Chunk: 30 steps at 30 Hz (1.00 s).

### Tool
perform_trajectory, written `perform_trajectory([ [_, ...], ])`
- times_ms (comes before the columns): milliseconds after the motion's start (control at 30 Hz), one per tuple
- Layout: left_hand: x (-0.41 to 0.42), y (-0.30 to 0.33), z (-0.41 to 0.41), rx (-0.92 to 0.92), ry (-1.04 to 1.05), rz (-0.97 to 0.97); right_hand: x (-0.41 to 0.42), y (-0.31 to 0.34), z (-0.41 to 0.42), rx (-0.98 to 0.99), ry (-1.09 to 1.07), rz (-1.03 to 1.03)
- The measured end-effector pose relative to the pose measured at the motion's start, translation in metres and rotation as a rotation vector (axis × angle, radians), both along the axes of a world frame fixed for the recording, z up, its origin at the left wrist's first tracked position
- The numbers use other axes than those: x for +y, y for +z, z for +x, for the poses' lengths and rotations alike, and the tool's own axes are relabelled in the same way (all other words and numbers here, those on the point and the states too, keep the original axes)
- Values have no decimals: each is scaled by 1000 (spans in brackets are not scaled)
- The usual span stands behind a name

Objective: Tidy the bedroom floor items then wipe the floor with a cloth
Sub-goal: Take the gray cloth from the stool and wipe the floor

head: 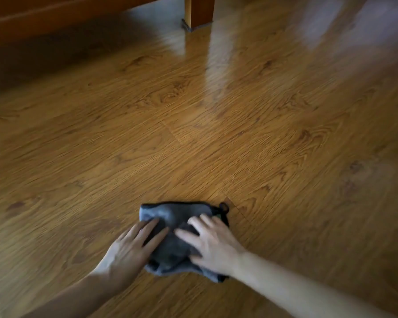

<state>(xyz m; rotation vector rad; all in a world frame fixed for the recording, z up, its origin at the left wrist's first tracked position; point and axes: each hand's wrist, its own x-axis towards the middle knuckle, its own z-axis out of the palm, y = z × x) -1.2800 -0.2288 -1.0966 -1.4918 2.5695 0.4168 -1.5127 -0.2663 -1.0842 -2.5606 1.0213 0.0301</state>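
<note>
Both hands lie flat with straight, spread fingers on the crumpled grey cloth (177, 228), left hand (133, 246) on its left side, right hand (213, 243) on its right, pressing it onto the wooden floor (216, 134) near the frame's bottom edge, well apart from the furniture leg (201, 11).

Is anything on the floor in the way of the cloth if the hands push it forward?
Nothing visible. Both the left hand and right hand press on the grey cloth, and the wooden floor ahead shows only boards up to the furniture leg.
</note>
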Motion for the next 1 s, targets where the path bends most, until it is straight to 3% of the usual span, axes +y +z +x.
perform_trajectory([
  [100,-48,15,-38,4,98,-96,-37,4,-26,78,-108,-112],
  [200,-79,15,-76,80,228,-45,-63,5,-48,112,-257,-140],
  [400,-92,15,-86,93,219,-51,-65,10,-47,149,-372,-130],
  [533,-62,11,-53,156,61,-113,-26,10,-29,117,-326,-25],
  [767,34,-2,14,221,-34,-108,37,17,6,114,-30,115],
  [867,53,5,27,171,-69,-103,45,15,14,112,45,95],
  [1000,35,2,15,123,-8,-164,27,7,6,73,-20,3],
])
